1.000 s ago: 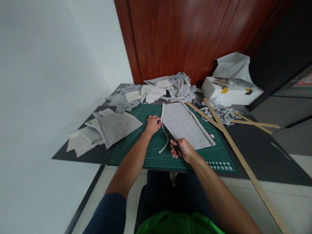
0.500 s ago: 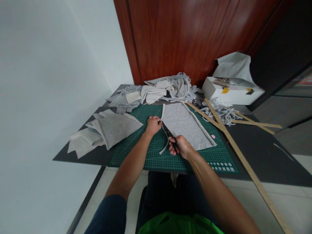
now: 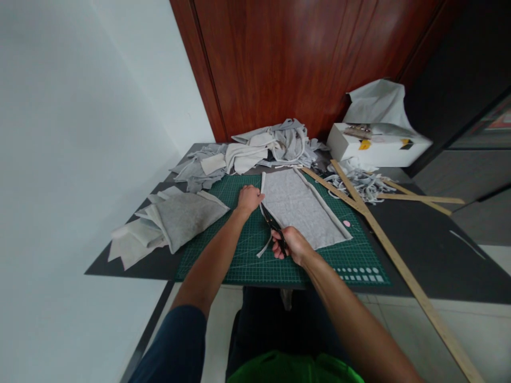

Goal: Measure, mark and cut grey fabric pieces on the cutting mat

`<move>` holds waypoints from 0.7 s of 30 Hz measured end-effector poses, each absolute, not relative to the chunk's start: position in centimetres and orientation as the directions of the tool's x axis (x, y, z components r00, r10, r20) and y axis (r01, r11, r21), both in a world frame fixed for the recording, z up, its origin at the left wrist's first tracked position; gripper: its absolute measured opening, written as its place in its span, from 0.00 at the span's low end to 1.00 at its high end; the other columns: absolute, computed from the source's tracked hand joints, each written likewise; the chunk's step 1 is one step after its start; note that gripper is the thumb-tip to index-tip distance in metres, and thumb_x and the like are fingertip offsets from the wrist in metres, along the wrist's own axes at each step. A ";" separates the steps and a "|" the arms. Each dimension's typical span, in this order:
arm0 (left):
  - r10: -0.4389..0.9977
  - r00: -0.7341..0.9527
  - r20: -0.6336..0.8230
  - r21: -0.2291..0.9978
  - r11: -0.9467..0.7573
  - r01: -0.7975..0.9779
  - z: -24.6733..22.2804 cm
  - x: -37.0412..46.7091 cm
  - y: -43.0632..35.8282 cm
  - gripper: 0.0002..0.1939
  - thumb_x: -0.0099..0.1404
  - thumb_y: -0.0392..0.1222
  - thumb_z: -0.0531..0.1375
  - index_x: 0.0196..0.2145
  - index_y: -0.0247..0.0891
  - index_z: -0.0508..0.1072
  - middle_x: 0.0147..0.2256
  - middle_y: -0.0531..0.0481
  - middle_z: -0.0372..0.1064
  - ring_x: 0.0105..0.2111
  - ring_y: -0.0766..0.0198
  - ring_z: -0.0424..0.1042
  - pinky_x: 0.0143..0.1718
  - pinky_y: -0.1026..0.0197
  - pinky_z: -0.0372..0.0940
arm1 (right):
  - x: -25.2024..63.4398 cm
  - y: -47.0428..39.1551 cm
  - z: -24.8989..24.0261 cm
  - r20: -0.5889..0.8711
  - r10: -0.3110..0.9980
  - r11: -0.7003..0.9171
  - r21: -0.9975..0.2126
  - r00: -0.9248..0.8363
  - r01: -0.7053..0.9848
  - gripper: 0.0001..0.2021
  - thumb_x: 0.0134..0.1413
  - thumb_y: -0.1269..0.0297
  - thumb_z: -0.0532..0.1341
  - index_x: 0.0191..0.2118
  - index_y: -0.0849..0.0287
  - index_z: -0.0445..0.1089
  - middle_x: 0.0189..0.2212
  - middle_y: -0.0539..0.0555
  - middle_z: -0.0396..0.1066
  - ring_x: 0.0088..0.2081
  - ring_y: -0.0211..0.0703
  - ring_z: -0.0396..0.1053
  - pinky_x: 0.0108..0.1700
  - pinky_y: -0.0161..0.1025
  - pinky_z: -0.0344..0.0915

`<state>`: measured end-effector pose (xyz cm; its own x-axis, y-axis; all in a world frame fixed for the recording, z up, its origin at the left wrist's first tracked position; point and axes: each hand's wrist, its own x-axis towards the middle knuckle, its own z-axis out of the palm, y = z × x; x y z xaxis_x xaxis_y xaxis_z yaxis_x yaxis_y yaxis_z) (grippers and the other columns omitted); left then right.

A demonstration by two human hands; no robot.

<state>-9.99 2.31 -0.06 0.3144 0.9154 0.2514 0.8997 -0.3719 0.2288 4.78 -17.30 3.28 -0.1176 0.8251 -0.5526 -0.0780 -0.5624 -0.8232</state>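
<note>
The right hand (image 3: 291, 244) is closed around the handles of a pair of black scissors (image 3: 270, 219), whose blades point away from the person along the left edge of a light grey cloth (image 3: 301, 205). The cloth lies flat on a green cutting mat (image 3: 243, 266). The left hand (image 3: 250, 198) is at that same edge, just beyond the scissors; its fingertips are too small to see, so I cannot tell whether it pinches the cloth or only presses on it. A narrow strip (image 3: 263, 249) trails beside the scissors, partly hidden by the right hand.

The dark table (image 3: 431, 255) is crowded. A stack of grey and white pieces (image 3: 191, 215) sits to the left, one corner overlapping the mat. Behind the mat, a rumpled fabric pile (image 3: 249, 151) stretches along the foot of a reddish-brown door (image 3: 271, 64). To the right, a short ruler (image 3: 331, 189) reaches over the mat's far corner and meets a long ruler (image 3: 399, 260), which sticks out past the table's front edge. Thin scraps (image 3: 359, 183) are heaped beside them, in front of a white box (image 3: 379, 149). A pink disc (image 3: 346, 224) lies near the cloth's right edge.
</note>
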 end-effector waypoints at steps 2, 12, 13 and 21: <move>0.911 0.329 0.249 0.260 -0.390 0.883 -0.2 -10.1 3.0 0.07 0.67 0.41 0.64 0.34 0.39 0.82 0.39 0.42 0.75 0.44 0.52 0.71 0.55 0.50 0.64 | 4.9 -17.2 3.1 -0.553 0.824 -0.563 -0.823 -0.123 -0.073 0.13 0.62 0.67 0.57 0.25 0.60 0.67 0.17 0.53 0.69 0.16 0.39 0.68 0.17 0.32 0.61; 0.892 0.357 0.277 0.355 -0.440 0.825 -2.4 -12.2 3.4 0.15 0.70 0.39 0.58 0.45 0.45 0.85 0.46 0.43 0.75 0.50 0.52 0.68 0.59 0.47 0.62 | 5.1 -17.2 3.4 -0.568 0.812 -0.579 -0.811 -0.133 -0.077 0.12 0.61 0.67 0.57 0.25 0.60 0.67 0.17 0.53 0.70 0.16 0.39 0.69 0.16 0.32 0.60; 0.898 0.336 0.282 0.356 -0.424 0.833 -2.5 -12.3 3.3 0.15 0.70 0.40 0.58 0.46 0.45 0.85 0.46 0.43 0.75 0.50 0.53 0.68 0.59 0.48 0.62 | 5.2 -17.2 3.5 -0.573 0.808 -0.586 -0.805 -0.138 -0.088 0.13 0.62 0.66 0.57 0.26 0.60 0.67 0.17 0.53 0.70 0.16 0.39 0.69 0.16 0.32 0.59; 0.906 0.286 0.313 0.362 -0.392 0.846 -2.3 -12.1 2.6 0.14 0.68 0.37 0.59 0.45 0.43 0.84 0.46 0.43 0.77 0.50 0.54 0.72 0.60 0.50 0.62 | 5.3 -16.6 3.5 -0.587 0.795 -0.606 -0.781 -0.153 -0.150 0.16 0.68 0.63 0.55 0.28 0.61 0.68 0.18 0.54 0.71 0.17 0.39 0.69 0.18 0.32 0.62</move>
